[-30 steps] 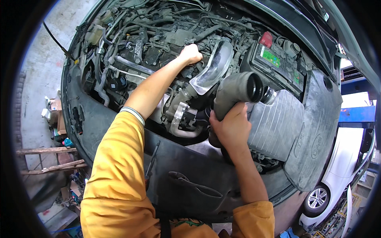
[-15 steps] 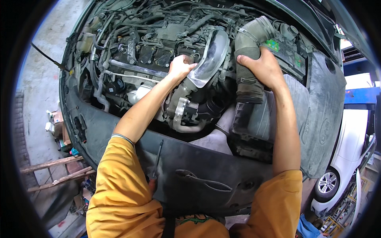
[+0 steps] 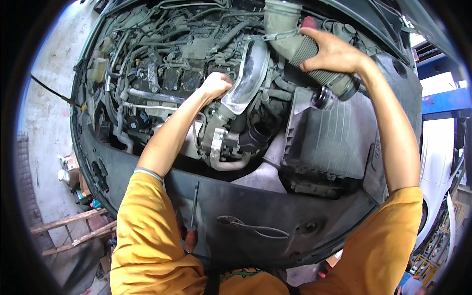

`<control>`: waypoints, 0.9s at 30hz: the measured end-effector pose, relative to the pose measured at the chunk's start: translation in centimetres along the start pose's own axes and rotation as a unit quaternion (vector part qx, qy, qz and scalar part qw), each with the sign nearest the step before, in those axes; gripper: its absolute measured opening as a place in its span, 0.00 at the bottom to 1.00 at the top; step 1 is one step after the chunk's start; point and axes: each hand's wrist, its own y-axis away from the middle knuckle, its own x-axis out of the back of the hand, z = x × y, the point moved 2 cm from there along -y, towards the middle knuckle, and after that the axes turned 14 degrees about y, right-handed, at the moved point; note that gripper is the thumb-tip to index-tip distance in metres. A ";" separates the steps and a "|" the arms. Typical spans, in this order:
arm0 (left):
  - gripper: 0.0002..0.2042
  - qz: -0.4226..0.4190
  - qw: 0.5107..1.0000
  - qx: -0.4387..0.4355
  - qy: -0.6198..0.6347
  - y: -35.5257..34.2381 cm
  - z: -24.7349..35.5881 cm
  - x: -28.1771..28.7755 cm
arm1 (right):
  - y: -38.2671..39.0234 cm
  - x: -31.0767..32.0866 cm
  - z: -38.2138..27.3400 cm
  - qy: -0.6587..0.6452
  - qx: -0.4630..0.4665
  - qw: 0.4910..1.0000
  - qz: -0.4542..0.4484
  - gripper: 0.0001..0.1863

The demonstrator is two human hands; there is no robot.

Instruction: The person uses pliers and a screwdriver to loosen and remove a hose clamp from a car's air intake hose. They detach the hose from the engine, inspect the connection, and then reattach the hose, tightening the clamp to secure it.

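My left hand (image 3: 216,84) is closed at the engine beside a curved metal intake pipe (image 3: 246,78); what its fingers hold, if anything, is hidden. My right hand (image 3: 334,56) grips a grey corrugated air hose (image 3: 280,24) from its upper side, thumb across the ribs. The hose lies slanted over the air filter box (image 3: 329,137), whose round outlet (image 3: 322,98) shows below it. Left of the box is a dark open duct (image 3: 258,132) at the turbocharger (image 3: 219,147).
An orange-handled screwdriver (image 3: 191,236) lies on the front trim (image 3: 255,201). The battery sits behind my right hand, mostly hidden. A wooden ladder (image 3: 69,221) is at lower left, a white car (image 3: 435,162) at right, and the raised bonnet (image 3: 393,19) at upper right.
My right hand has carried the hose from low centre up and toward the back, turning it to a slant. My left hand stays at the engine, shifted slightly toward me.
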 end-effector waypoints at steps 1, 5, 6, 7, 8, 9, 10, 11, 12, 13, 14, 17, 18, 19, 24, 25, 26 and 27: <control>0.06 -0.020 1.000 0.023 0.006 0.0 0.1 0.1 | 0.5 -0.4 0.0 0.009 -0.004 1.000 0.004 0.51; 0.09 -0.035 0.999 -0.008 -0.024 0.9 1.1 -0.2 | 5.5 0.3 -0.2 -0.009 -0.049 0.998 0.025 0.51; 0.11 -0.009 0.999 -0.043 -0.014 1.1 0.5 -0.1 | 6.4 0.4 -0.3 -0.017 -0.051 0.998 0.027 0.51; 0.12 0.028 0.996 -0.075 -0.042 1.2 0.2 0.3 | 7.2 0.4 -0.2 -0.027 -0.053 0.998 0.028 0.50; 0.12 0.057 0.990 -0.110 -0.065 1.0 0.6 -0.3 | 8.0 0.5 0.2 -0.023 -0.048 0.997 0.050 0.50; 0.13 0.086 0.982 -0.145 -0.089 1.0 1.0 -0.8 | 8.4 0.4 0.4 -0.029 -0.051 0.998 0.038 0.50; 0.16 0.095 0.989 -0.097 -0.056 1.2 1.0 -0.7 | 8.7 0.3 0.4 -0.036 -0.054 0.998 0.027 0.50; 0.19 0.074 0.997 -0.018 -0.012 0.9 1.1 -0.5 | 8.9 0.5 0.2 -0.042 -0.060 0.997 0.018 0.50; 0.20 0.058 0.998 -0.006 0.023 0.8 1.1 -0.8 | 8.9 0.0 0.0 -0.010 -0.045 0.998 0.033 0.49; 0.21 0.041 0.997 0.007 0.058 0.7 1.2 -1.1 | 8.7 -0.1 -0.1 0.031 -0.029 0.998 0.050 0.48; 0.20 0.024 0.997 0.010 0.075 0.6 1.1 -0.8 | 8.2 -0.2 -0.3 0.065 -0.012 0.995 0.071 0.48; 0.20 0.018 0.966 0.091 0.241 0.5 0.7 -3.2 | 6.1 -0.5 -0.3 0.156 0.040 0.981 0.109 0.49; 0.21 0.012 0.970 0.090 0.225 0.6 0.9 -3.4 | 5.2 -0.3 0.0 0.191 0.059 0.974 0.106 0.49; 0.21 0.005 0.974 0.087 0.209 0.5 1.2 -3.6 | 4.5 -0.1 0.2 0.226 0.077 0.966 0.102 0.49; 0.22 0.068 0.997 0.006 0.047 0.0 0.2 -1.4 | 5.0 2.8 -0.1 0.169 0.069 0.972 0.146 0.48; 0.22 0.074 0.997 -0.010 0.027 0.9 1.3 -2.4 | 6.3 4.5 1.1 0.165 0.030 0.976 0.141 0.48; 0.22 0.087 0.993 -0.080 0.025 2.2 2.1 -2.2 | 7.4 6.7 1.8 0.167 0.047 0.968 0.180 0.47; 0.20 0.101 0.991 -0.089 -0.006 2.5 2.3 -2.2 | 8.2 8.1 2.6 0.171 0.059 0.959 0.216 0.47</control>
